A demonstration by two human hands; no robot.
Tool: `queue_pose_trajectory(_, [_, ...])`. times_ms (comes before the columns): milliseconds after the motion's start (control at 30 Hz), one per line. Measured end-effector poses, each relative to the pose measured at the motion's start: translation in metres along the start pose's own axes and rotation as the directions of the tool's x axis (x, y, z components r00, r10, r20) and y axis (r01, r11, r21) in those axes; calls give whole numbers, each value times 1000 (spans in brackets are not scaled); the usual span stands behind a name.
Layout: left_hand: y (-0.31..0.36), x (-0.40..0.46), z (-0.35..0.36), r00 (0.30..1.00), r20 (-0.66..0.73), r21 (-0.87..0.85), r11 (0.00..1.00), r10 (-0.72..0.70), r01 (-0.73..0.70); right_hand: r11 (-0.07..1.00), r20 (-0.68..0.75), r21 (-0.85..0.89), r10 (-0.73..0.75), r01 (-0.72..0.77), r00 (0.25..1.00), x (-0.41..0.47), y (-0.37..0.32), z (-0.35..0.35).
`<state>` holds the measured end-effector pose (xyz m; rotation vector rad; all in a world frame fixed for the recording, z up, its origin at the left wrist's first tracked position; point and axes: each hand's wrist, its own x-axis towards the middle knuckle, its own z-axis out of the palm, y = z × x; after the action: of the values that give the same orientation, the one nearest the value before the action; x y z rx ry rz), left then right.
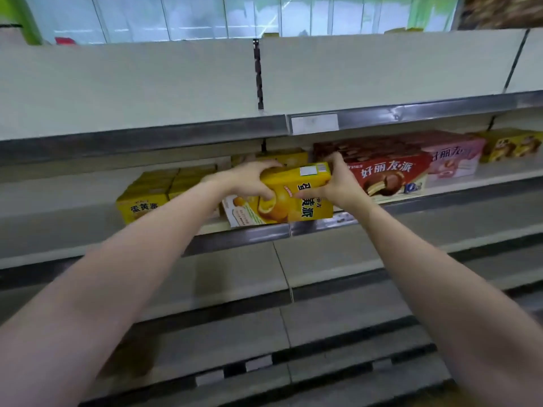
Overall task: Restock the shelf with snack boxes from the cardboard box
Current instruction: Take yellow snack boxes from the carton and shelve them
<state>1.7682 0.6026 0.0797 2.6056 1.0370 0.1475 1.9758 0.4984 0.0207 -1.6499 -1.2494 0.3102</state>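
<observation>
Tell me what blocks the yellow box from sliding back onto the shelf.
Another yellow box sits directly behind the held yellow box. The red box flanks it on the right, beside the right hand; the left hand grips the other end.

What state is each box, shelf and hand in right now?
Yellow snack box: held by both hands at the shelf's front edge, tilted.
Left hand: grips its left end.
Right hand: grips its right end.
Small yellow boxes: shelved, left.
Red box: shelved, right.
Pink box: shelved beside red.
Top shelf: bare.
</observation>
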Motion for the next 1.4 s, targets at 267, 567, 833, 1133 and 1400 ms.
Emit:
queue_pose_trajectory(267, [27, -21, 10, 991, -107, 127, 990, 75, -61, 993, -126, -120, -22, 7, 992, -47, -19, -3])
queue_pose_trajectory(567, [10, -56, 1, 970, 23, 340, 911, 240, -233, 991, -11, 131, 20, -18, 1000, -59, -27, -1])
queue_pose_trajectory(833, [-5, -83, -11, 889, -21, 603, 715, 457, -353, 907, 171, -375, -137, 193, 976, -39, -44, 26])
queue_pose_trajectory(1133, [-25, -93, -24, 847, 45, 848, 428, 530, -313, 648, 329, -643, -246, 407, 912, -9, -71, 58])
queue_pose_trajectory(1400, [-36, -90, -25, 847, 96, 866, 375, 523, -330, 461, 468, -703, -275, 542, 840, -9, -89, 73])
